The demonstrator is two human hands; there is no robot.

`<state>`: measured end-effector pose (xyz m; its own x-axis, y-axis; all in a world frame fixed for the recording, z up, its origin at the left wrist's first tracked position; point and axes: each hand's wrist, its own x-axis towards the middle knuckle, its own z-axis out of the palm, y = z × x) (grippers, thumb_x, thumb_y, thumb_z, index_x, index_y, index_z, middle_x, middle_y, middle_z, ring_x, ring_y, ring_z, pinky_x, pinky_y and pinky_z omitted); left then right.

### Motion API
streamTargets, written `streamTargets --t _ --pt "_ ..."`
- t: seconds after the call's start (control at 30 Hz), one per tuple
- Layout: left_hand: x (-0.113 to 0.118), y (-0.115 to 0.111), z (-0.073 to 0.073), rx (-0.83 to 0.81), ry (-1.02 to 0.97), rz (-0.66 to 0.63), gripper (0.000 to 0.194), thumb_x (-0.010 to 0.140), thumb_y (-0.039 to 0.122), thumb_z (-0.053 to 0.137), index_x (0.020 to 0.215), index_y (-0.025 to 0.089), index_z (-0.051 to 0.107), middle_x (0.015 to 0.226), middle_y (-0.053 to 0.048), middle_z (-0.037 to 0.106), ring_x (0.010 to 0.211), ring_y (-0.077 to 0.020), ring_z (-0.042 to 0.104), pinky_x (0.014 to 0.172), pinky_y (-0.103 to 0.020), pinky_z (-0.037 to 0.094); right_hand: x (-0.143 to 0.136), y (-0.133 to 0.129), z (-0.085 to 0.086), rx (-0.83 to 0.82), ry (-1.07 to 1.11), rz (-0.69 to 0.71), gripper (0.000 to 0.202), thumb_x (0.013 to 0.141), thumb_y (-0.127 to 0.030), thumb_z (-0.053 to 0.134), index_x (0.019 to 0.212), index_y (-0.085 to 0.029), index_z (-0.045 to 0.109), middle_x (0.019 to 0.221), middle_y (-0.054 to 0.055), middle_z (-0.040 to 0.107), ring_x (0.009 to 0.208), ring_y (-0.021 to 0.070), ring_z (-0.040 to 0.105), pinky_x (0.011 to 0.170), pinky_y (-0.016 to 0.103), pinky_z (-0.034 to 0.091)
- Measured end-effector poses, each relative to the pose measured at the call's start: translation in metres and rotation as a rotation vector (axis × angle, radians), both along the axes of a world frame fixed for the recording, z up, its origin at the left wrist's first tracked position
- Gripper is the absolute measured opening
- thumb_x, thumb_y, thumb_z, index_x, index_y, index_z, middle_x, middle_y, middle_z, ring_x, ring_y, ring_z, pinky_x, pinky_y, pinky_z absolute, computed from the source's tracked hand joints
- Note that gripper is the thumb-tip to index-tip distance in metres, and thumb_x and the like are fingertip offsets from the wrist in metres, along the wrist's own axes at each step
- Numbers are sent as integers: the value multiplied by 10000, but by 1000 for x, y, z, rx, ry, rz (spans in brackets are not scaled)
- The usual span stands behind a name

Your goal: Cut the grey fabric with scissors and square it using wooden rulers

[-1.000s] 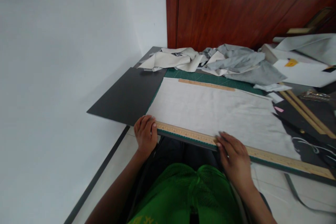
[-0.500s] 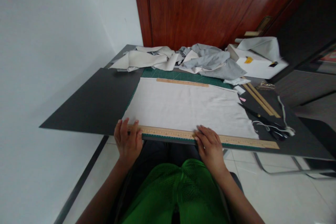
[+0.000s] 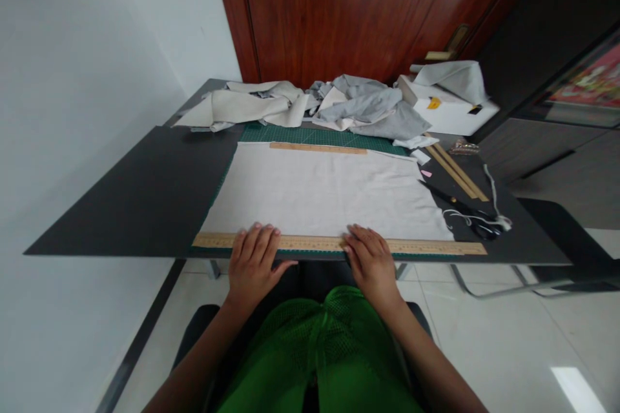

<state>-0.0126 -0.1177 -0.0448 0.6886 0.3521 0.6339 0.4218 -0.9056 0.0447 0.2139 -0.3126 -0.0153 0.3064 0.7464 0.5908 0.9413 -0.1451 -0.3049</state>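
A pale piece of fabric lies spread over a green cutting mat. Along its near edge runs a long wooden ruler, close to the front of the table. My left hand rests on the ruler's left half, fingers laid flat and thumb stretched out to the side. Farther right, my right hand lies on the same ruler with its fingers extended and its thumb near the ruler's edge. Another wooden ruler lies along the fabric's far edge.
Crumpled cloth pieces and a white box line the back of the dark table. To the right lie black scissors, white cord and two wooden strips. A white wall stands at left.
My left hand has shifted right along the ruler, away from its left end, and its thumb has spread out. My right hand stays on the ruler. The camera view has turned slightly.
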Motion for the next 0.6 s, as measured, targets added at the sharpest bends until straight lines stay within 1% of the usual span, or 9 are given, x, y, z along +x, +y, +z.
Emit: streamTargets --t 0.1,0.17,0.3,0.4,0.5,0.6 --pt "0 1 -1 48 -8 -4 698 909 626 744 1465 238 575 1406 -131 695 1364 -378 605 1232 -564 343 3 -4 -1 -24 1 -35 277 1039 -236 567 1291 -246 680 1363 94 720 1304 288 629 1115 526 480" --pt "1 1 -1 68 -9 -2 700 905 640 742 1454 237 578 1399 -130 698 1355 -379 611 1223 -562 354 7 -8 -1 -32 13 -66 265 1045 -263 564 1282 -240 681 1363 100 717 1302 295 621 1089 516 485" --pt "2 1 0 82 -1 -1 720 905 637 743 1464 218 567 1396 -138 698 1364 -390 601 1225 -566 350 22 -20 -3 8 61 -145 209 1061 -272 536 1164 -215 709 1306 117 732 1249 289 638 1048 492 492" --pt "2 0 1 84 -8 -13 743 910 627 741 1489 205 547 1399 -149 695 1376 -397 590 1226 -568 346 34 -28 -5 46 50 -189 170 1050 -294 572 1086 -204 713 1247 124 748 1196 289 656 1025 486 495" --pt "2 0 2 85 -5 -12 744 930 601 729 1515 189 525 1394 -158 696 1381 -400 584 1221 -573 350 41 -32 -7 58 7 -204 167 1034 -336 614 1052 -200 710 1213 120 757 1161 287 666 999 469 497" --pt "2 -1 3 102 -5 -10 744 942 590 717 1530 181 513 1378 -160 703 1364 -401 595 1212 -572 359 43 -33 -10 70 -28 -191 165 1033 -338 618 1044 -198 705 1200 117 761 1149 280 670 989 455 499"
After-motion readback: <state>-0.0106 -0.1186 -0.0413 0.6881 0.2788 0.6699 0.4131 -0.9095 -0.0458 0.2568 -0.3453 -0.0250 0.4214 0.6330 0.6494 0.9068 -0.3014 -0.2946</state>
